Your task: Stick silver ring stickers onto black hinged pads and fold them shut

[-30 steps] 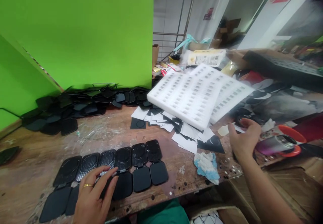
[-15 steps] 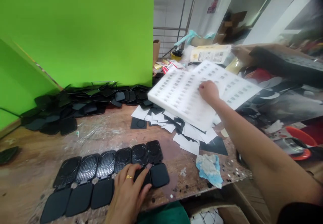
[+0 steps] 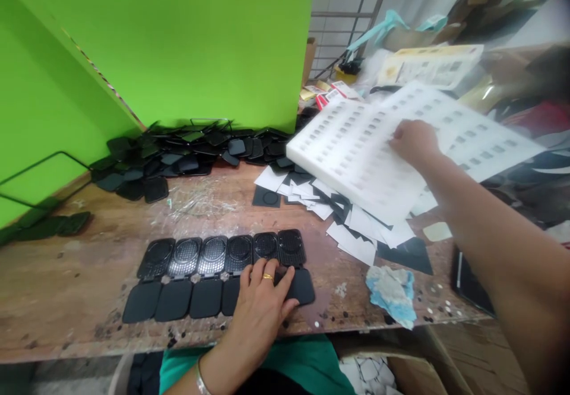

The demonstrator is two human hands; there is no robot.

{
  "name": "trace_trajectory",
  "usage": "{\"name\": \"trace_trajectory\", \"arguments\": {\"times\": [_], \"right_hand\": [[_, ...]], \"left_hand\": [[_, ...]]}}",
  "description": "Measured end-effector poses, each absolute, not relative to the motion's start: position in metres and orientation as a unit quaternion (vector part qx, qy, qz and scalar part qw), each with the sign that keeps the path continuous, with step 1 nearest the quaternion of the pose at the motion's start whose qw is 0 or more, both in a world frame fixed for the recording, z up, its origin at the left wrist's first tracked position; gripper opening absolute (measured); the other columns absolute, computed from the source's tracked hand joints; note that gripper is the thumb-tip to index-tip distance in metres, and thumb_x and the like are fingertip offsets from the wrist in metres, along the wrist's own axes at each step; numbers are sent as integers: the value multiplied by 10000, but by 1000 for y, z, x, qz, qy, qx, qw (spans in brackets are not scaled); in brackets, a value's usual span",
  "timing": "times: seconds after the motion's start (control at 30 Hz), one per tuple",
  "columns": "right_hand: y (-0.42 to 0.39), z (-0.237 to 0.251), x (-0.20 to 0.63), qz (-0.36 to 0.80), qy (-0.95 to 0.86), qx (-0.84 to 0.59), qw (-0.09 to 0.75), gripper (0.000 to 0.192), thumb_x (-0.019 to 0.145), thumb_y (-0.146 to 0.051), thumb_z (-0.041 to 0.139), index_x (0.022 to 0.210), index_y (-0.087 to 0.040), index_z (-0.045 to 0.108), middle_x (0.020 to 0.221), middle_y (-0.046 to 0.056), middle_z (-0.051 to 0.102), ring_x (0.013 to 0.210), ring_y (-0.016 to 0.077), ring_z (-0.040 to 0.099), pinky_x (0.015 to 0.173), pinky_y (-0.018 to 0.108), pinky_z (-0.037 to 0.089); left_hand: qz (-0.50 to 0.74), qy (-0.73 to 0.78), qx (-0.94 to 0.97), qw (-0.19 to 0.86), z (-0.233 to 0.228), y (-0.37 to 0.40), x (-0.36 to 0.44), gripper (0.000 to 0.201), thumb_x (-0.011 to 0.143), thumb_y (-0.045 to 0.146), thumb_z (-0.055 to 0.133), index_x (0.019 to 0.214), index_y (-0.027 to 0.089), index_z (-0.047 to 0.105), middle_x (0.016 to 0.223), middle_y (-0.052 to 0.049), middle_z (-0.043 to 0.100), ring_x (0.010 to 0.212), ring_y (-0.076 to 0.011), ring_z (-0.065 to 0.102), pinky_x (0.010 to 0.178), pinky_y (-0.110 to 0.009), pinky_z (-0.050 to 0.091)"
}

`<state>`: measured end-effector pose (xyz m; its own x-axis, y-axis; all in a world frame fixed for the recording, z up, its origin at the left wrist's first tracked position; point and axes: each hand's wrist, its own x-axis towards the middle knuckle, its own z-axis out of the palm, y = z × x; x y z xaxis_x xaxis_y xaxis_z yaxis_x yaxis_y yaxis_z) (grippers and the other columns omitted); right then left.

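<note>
A row of flat black hinged cases (image 3: 205, 299) lies unfolded near the table's front edge, ridged halves with round rings at the back and smooth halves in front. My left hand (image 3: 260, 300), wearing a ring, rests over the right end of this row with its fingers spread on the panels. A white foam sheet (image 3: 347, 145) with rows of small slots lies tilted on a pile, small pieces seemingly set in the slots. Over its right part is my right hand (image 3: 416, 139), fingers pinched together at the surface. What lies between those fingertips is hidden.
Black cases (image 3: 196, 154) are heaped along the green wall. White and black cards (image 3: 351, 240) lie beneath the foam. A crumpled blue-white cloth (image 3: 392, 294) sits at the front edge, near a dark flat device (image 3: 469, 282). Clutter and boxes fill the right back.
The view has shifted, so the table appears moved in frame. My left hand stays on the row's right end; my right hand stays pinched at the foam sheet.
</note>
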<state>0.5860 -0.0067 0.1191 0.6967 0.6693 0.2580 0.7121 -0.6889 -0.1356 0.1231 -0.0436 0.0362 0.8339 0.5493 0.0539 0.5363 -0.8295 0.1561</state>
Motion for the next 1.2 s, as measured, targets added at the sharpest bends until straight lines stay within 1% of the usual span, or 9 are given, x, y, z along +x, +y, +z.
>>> {"name": "trace_trajectory", "arguments": {"times": [0.3,0.4,0.5,0.57,0.7,0.77,0.87,0.97,1.2], "right_hand": [[0,111,585,-128,-374,-910,127,179,776,-83,558,907,-51,676,1028,228,604,898,292,585,771,390,440],[-7,117,583,-145,-379,-899,161,146,751,-130,566,858,-94,660,979,190,625,835,267,581,750,389,460],[-19,127,572,-159,-379,-889,202,115,751,-163,540,806,-144,638,832,113,644,759,228,573,729,368,477],[-28,133,557,-155,-381,-870,271,114,747,-187,547,818,-162,633,765,72,646,709,202,576,704,352,496],[-41,136,509,-4,-372,-796,477,174,707,-264,651,855,-172,652,665,16,632,579,155,572,589,317,523],[-44,130,480,120,-371,-762,517,180,680,-287,706,813,-172,668,613,2,618,541,137,563,555,298,523],[-47,112,435,289,-365,-723,511,189,648,-284,760,780,-177,676,577,-10,607,498,112,536,494,259,495],[-48,86,393,406,-368,-698,460,162,659,-265,757,764,-188,659,559,-21,601,470,104,524,454,241,469],[-40,40,344,457,-389,-694,398,48,731,-225,643,753,-189,619,507,-36,574,440,104,523,422,218,449]], "left_hand": [[100,285,952,47,24,-37,127,376,821,442,733,1173,311,711,1242,-108,651,1190,-340,517,982,-513,389],[120,283,951,41,20,-36,129,326,841,434,713,1141,307,726,1238,-108,663,1199,-341,519,986,-516,371],[129,279,951,37,17,-35,129,319,840,440,712,1132,311,728,1227,-98,677,1193,-341,526,983,-515,360],[130,275,952,37,15,-35,128,329,827,443,726,1129,312,726,1225,-89,682,1190,-341,528,987,-511,352],[119,271,954,44,18,-35,126,352,833,455,717,1154,312,711,1250,-93,670,1203,-344,519,993,-512,341],[101,269,957,52,22,-35,126,372,846,472,695,1178,305,699,1271,-105,657,1218,-350,510,996,-519,341],[75,270,958,68,29,-37,126,398,866,496,659,1206,291,682,1295,-113,640,1238,-349,498,1004,-520,344],[51,267,959,81,36,-37,128,405,879,486,646,1223,274,671,1309,-121,628,1252,-349,486,1009,-522,345],[17,262,960,102,49,-36,132,407,885,468,642,1212,227,666,1302,-143,616,1260,-351,467,1015,-523,337]]}}
